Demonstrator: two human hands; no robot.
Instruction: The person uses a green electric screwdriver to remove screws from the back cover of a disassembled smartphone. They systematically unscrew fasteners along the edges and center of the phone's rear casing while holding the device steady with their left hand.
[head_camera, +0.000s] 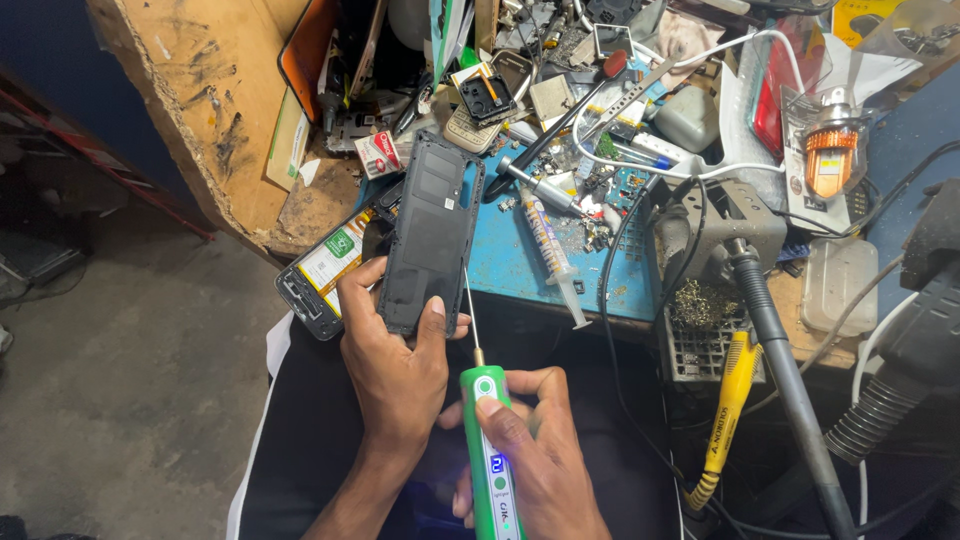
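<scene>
left hand (392, 352): fingers clasp black phone back cover (430, 232), over blue mat (520, 255) edge | right hand (535, 440): wrapped around green electric screwdriver (492, 450), thin bit beside cover's right edge | syringe (552, 255) on mat

Green-white label (335, 262) on phone, maybe battery.

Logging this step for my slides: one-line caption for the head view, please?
Left hand grips a black phone back panel; right hand holds a green electric screwdriver at its edge.
</scene>
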